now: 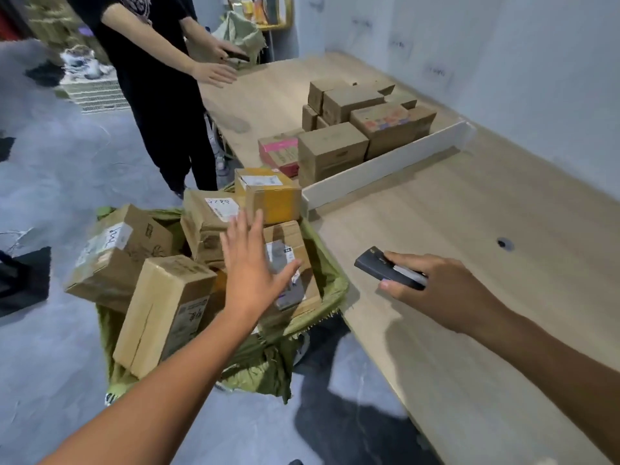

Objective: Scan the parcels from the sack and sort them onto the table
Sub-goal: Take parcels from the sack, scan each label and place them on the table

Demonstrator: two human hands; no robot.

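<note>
A green woven sack [322,290] stands on the floor against the table's left edge, full of several cardboard parcels. My left hand [255,263] hovers over them with fingers spread straight, above a taped brown parcel [295,243] with a grey label. A yellow-orange box [271,193] sits at the sack's far side, and a long brown box [161,313] leans at its near side. My right hand [439,286] grips a dark handheld scanner [385,268] above the wooden table [469,263].
Several sorted boxes [352,125], one pink [278,152], stand on the far table behind a white divider board [385,162]. A person in black [157,78] stands at the table's far left with hands over it, beside another green sack [238,33]. Grey floor lies left.
</note>
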